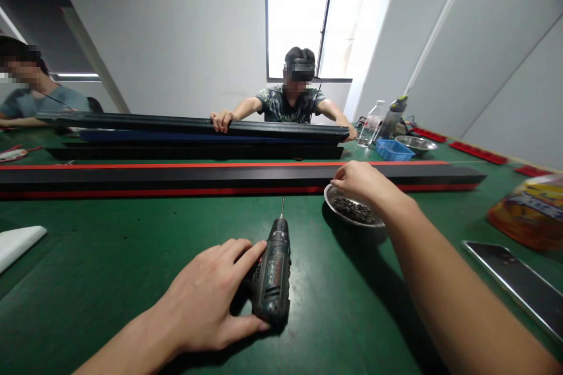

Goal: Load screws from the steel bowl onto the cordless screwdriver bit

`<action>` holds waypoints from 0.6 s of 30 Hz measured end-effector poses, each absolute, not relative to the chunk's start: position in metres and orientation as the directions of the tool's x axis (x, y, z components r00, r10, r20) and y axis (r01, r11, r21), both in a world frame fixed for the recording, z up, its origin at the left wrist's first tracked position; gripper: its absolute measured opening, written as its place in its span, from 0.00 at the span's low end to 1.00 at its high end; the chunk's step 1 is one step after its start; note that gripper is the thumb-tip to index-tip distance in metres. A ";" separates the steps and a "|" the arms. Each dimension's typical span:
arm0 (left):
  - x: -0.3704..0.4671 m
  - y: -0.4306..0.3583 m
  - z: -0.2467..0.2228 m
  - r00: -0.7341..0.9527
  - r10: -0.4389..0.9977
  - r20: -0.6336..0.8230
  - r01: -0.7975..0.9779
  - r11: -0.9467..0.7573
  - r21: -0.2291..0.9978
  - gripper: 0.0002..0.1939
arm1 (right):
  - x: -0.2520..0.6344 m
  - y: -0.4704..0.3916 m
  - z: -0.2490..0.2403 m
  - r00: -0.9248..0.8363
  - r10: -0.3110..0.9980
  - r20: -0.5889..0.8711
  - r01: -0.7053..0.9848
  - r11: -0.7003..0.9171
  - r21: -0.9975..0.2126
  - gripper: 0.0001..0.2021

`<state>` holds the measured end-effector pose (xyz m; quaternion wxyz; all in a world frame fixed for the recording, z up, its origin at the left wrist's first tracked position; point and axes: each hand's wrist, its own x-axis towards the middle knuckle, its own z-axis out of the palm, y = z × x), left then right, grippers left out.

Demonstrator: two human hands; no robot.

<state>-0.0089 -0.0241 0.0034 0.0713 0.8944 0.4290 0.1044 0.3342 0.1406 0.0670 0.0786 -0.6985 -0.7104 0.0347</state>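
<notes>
My left hand (215,293) is closed round a dark cordless drill (273,281), which lies on its side on the green table with its bit pointing away from me. Over the left rim of a shallow metal bowl (378,222), my right hand (358,179) has its fingers bent down and pressed together. Whatever the fingertips hold, if anything, is too small to make out. Many small dark pieces (353,210), which look like screws, lie in the bowl. Just beyond the drill and the bowl, a long black bar (220,177) with red edges stretches across the table.
Opposite, a person (288,99) holds a long black profile (176,123). Another person (44,88) sits at the far left. A phone (514,275) and an orange-yellow bag (532,211) lie at right. Behind are a bottle (372,124), a blue tray (394,150) and another bowl (417,144).
</notes>
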 end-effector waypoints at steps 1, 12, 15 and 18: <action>-0.009 -0.024 0.003 0.613 0.780 0.124 0.750 -0.624 0.220 0.48 | 0.326 0.139 0.066 -0.035 0.995 0.093 0.980 0.052 -0.190 0.09; -0.008 -0.024 0.005 0.640 0.760 0.116 0.727 -0.647 0.231 0.50 | 0.240 0.124 0.006 -0.161 0.956 0.247 0.882 0.252 -0.399 0.14; -0.007 -0.024 0.006 0.639 0.761 0.108 0.727 -0.644 0.237 0.50 | 0.235 0.123 -0.012 -0.161 0.956 0.246 0.862 0.258 -0.437 0.14; -0.007 -0.024 0.006 0.636 0.764 0.106 0.730 -0.641 0.240 0.50 | 0.237 0.124 -0.024 -0.131 0.960 0.246 0.831 0.242 -0.502 0.14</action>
